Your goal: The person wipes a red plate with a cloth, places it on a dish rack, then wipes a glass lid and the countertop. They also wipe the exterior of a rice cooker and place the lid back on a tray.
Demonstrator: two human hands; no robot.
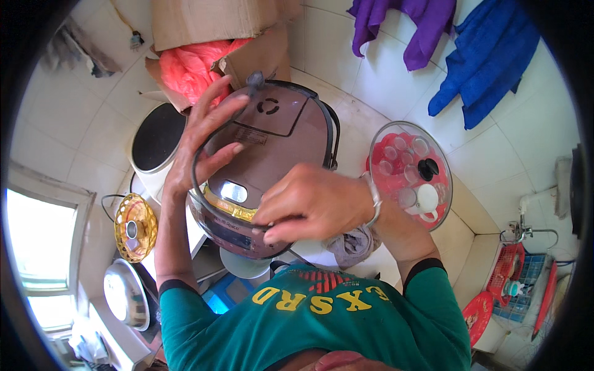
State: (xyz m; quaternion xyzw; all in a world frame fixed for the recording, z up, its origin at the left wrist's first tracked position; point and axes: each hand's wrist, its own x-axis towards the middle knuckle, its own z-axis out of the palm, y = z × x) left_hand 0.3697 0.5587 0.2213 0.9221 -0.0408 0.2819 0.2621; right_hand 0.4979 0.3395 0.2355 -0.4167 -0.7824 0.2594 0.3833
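A rice cooker [278, 153] with a brown lid stands before me, its dark front panel towards my body. My left hand [204, 139] is over the lid's left side, fingers spread. A dark power cord [196, 185] curves past the base of my left thumb. Its far end, a blurred plug [255, 79], is in the air by the lid's back edge. Above the lid's front rim, the fingers of my right hand [311, 206] are closed on the cord's near part. The pinched stretch is partly hidden by those fingers.
A cardboard box [260, 58] holding a red plastic bag stands behind the cooker. To the right, a glass lid [410, 176] covers cups on a red tray. A grey cloth [352, 248] lies near my right forearm; a golden basket [135, 227] is on the left.
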